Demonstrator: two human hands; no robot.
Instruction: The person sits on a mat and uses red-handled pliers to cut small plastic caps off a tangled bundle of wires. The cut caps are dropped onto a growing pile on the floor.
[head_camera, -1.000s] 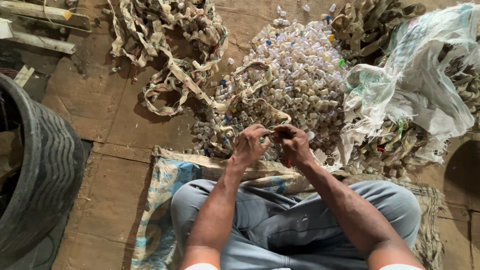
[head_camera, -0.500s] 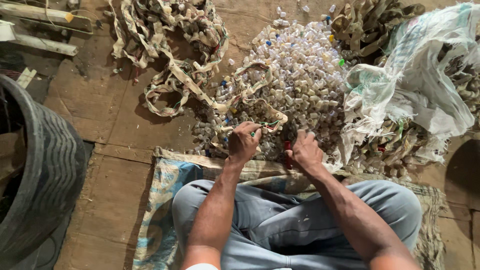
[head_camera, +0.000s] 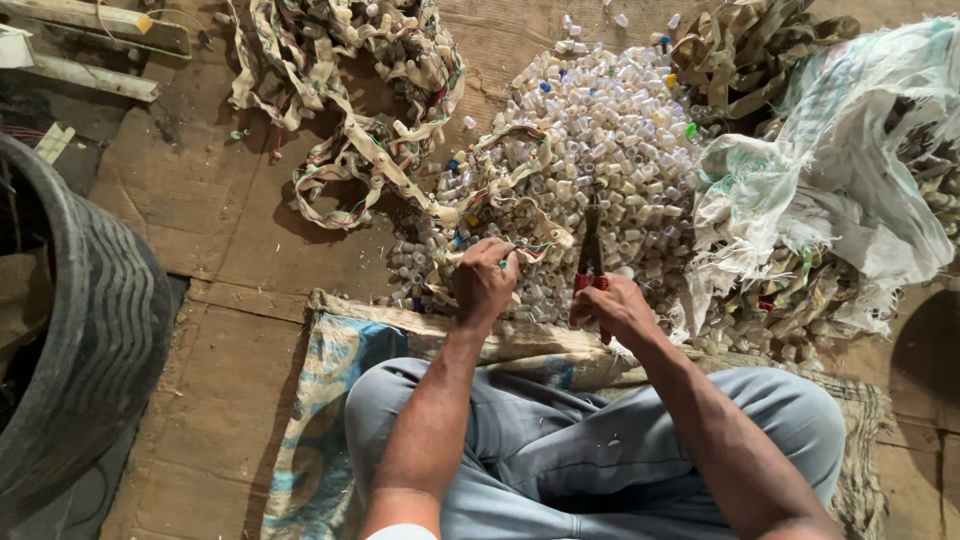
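Hands closed: left hand (head_camera: 485, 283) on strip (head_camera: 505, 258), right hand (head_camera: 612, 308) on pliers (head_camera: 592, 250)

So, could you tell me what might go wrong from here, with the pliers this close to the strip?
The right hand holds the red-handled pliers close to the left hand, which grips the woven strip; a slip could nick the fingers. The strip trails in loops across the floor, so a pull may snag or drag it. The pile of small caps sits just beyond the hands and could scatter if knocked.
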